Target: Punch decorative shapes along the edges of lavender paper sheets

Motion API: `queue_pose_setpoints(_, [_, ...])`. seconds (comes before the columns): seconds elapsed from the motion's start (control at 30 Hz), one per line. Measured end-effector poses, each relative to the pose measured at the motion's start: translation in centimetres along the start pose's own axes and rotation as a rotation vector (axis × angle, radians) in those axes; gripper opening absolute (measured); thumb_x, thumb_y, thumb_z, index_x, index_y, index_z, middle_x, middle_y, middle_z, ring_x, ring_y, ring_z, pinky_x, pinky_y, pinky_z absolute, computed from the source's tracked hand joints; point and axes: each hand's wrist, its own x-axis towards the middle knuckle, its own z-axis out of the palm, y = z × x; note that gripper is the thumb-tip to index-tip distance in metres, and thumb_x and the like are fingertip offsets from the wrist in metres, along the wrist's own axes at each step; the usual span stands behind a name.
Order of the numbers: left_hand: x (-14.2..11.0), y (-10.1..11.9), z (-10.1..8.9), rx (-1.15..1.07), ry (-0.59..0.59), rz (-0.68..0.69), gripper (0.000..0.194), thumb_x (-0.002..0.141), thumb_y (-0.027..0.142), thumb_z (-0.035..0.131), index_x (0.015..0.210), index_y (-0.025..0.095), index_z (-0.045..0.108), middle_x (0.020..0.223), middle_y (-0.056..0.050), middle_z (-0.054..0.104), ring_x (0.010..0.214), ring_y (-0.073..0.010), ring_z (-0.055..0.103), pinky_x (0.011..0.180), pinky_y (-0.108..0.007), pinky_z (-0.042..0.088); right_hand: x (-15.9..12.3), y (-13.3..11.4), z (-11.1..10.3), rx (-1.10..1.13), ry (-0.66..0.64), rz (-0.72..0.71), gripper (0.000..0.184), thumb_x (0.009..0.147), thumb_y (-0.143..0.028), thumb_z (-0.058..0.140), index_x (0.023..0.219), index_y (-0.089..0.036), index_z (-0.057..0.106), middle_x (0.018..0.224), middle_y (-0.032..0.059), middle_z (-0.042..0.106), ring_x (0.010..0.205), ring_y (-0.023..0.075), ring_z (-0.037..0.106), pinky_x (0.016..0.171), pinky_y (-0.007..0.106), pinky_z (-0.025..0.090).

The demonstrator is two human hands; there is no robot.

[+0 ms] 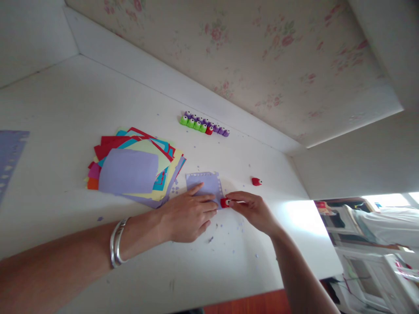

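Flat on the white table lies a small purple sheet of paper (204, 179) with punched shapes along its top and right edges. My left hand (191, 213), wearing silver bangles at the wrist, rests spread on the lower part of that sheet. At the sheet's lower right corner, my right hand (248, 207) pinches a small red craft punch (224, 203) with a white button. The punch sits against the paper's edge; whether its slot is around the paper I cannot tell. A second red punch (256, 181) lies apart, to the right.
Green, red and purple punches (197, 125) stand in two rows near the wall. Left of my hands is a pile of coloured paper (127, 170). Another purple sheet (11, 157) lies at the far left. Tiny paper bits are scattered over the table (137, 261).
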Motion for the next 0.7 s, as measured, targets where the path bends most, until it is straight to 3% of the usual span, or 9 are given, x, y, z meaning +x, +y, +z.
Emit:
queue_pose_setpoints(0.37, [0.0,0.1,-0.3,0.032,0.032,0.029,0.027,0.098,0.029,0.049,0.119,0.019,0.065,0.119,-0.004,0.069,0.124,-0.0254,0.052,0.118,-0.054,0.010,0.6,-1.1,-0.7,-0.019,-0.120,0.112,0.016,0.086,-0.036,0.071,0.095,-0.026,0.078,0.100,0.0033,0.077,0.093,0.0201,0.072,0.085,0.034,0.059])
queue_pose_setpoints(0.7, [-0.3,0.1,0.0,0.050,0.067,0.005,0.031,0.097,0.032,0.051,0.121,0.019,0.067,0.123,-0.011,0.064,0.121,-0.0263,0.056,0.118,-0.051,0.015,1.1,-2.8,-1.0,-0.131,-0.217,0.151,0.015,0.085,-0.036,0.070,0.092,-0.025,0.079,0.096,0.0029,0.077,0.090,0.0212,0.072,0.083,0.035,0.058])
